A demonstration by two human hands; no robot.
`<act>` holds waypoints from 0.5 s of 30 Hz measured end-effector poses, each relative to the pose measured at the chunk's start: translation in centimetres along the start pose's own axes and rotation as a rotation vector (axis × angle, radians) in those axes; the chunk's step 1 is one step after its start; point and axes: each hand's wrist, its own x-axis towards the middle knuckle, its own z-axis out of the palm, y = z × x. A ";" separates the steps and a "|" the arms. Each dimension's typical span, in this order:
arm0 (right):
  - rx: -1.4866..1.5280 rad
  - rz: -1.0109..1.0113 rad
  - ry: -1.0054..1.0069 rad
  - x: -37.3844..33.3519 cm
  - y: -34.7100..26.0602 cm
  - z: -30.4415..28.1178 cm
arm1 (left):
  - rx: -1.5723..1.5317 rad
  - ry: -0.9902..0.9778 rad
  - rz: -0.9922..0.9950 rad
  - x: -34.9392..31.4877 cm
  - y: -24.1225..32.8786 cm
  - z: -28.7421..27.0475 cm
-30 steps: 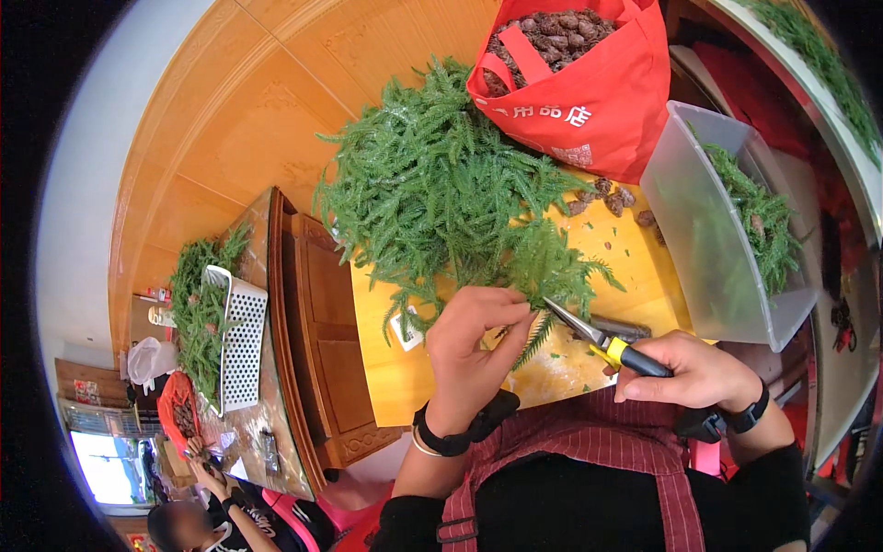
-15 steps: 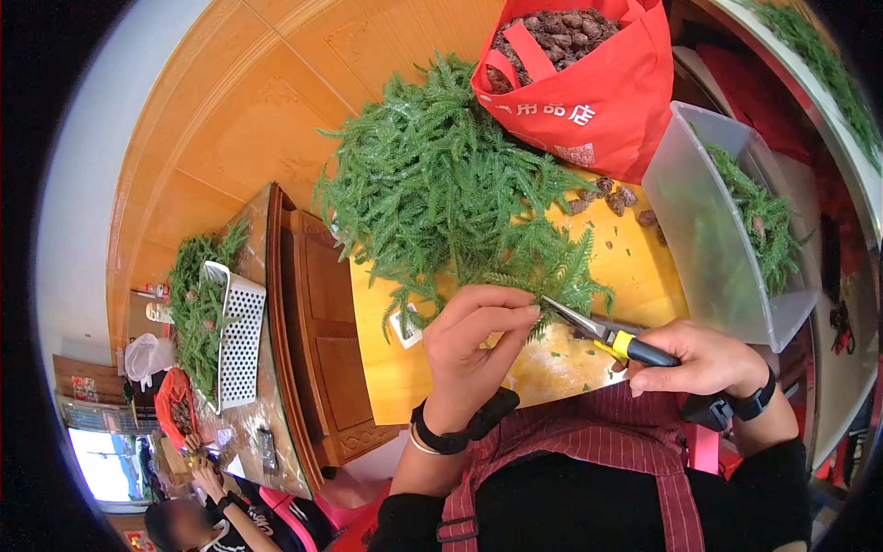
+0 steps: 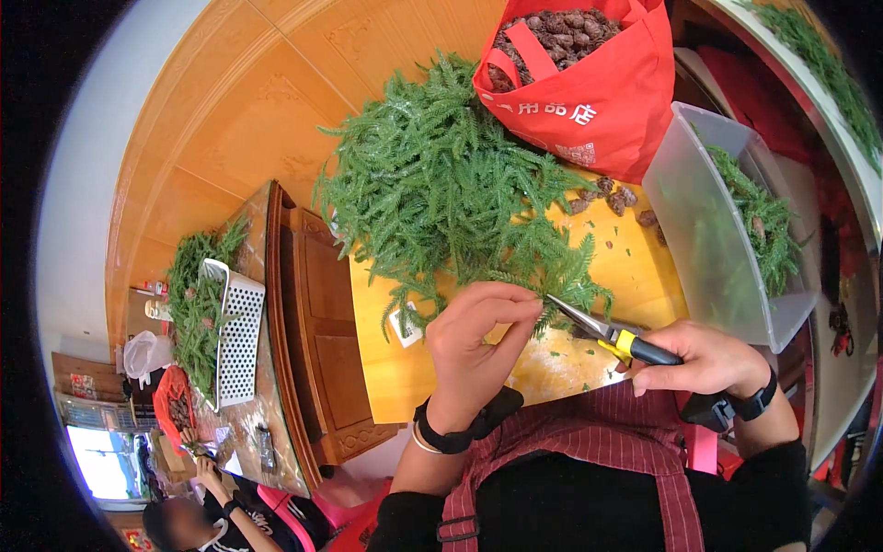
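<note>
My left hand point(image 3: 483, 345) has thumb and forefinger pinched together on a green needle-leaf sprig point(image 3: 563, 276) at the front edge of the pile. Closed round black-and-yellow handles, my right hand point(image 3: 708, 359) holds long-nose pliers point(image 3: 593, 327). Their grey jaws point left, and the tip is beside my left fingertips. Whether the jaws touch the sprig I cannot tell. A large heap of green sprigs point(image 3: 441, 175) covers the far left of the yellow table point(image 3: 395, 377). Green clippings lie around the pliers.
A red bag point(image 3: 589, 120) full of pine cones stands at the back, with loose cones point(image 3: 621, 198) before it. On the right is a clear plastic bin point(image 3: 708, 230) holding sprigs. Further left, a co-worker's hand point(image 3: 212, 478) is at another table beside a white perforated basket point(image 3: 241, 336).
The pliers' tip has shifted very slightly right, and my left fingertips stay pinched at nearly the same spot. At the other table the co-worker's hands have moved a little.
</note>
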 end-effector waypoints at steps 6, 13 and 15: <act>0.027 0.143 -0.051 0.2 -0.8 -0.4 | 0.031 -0.016 0.007 0.2 0.4 0.0; -0.201 0.044 -0.012 0.1 -0.4 -0.3 | 0.054 0.002 -0.002 0.4 0.9 0.0; -0.197 0.061 0.026 0.1 -0.7 -0.1 | 0.055 0.004 -0.010 0.5 1.0 0.1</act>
